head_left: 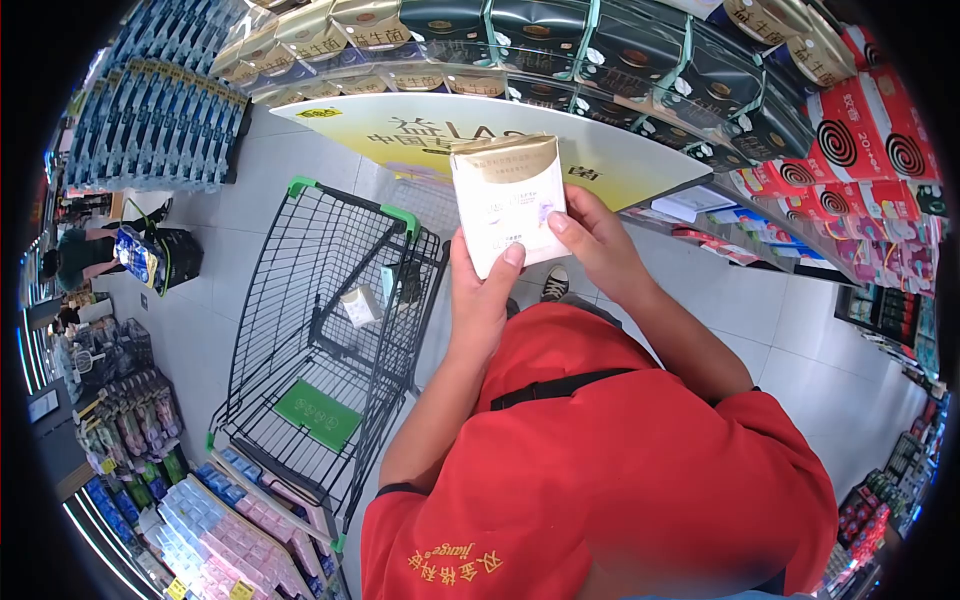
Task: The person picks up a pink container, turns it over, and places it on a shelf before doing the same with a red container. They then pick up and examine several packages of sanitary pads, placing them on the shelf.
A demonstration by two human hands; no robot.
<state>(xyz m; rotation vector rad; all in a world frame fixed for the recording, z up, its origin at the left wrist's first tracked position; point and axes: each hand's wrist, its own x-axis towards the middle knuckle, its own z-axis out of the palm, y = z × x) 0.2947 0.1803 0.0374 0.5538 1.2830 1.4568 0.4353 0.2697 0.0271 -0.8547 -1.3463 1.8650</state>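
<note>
Between both hands I hold up a white soft pack [505, 205] with a gold top band and small printed text. My left hand [482, 275] grips its lower left corner, thumb on the front. On the right edge, my right hand [592, 238] is closed around the pack with the thumb lying on the front; its other fingers are mostly hidden behind. To the left stands a black wire shopping cart [335, 240] with green corners. A small white box [361, 306] lies in it, near its handle side.
Ahead is a display with a white and yellow sign panel [400, 130] and rows of dark packs [540, 35]. Red boxes with spiral prints [850, 145] line the right shelf. Another person [80, 255] with a black basket [180, 255] is at far left. Pink and blue packs [215, 530] fill a lower-left shelf.
</note>
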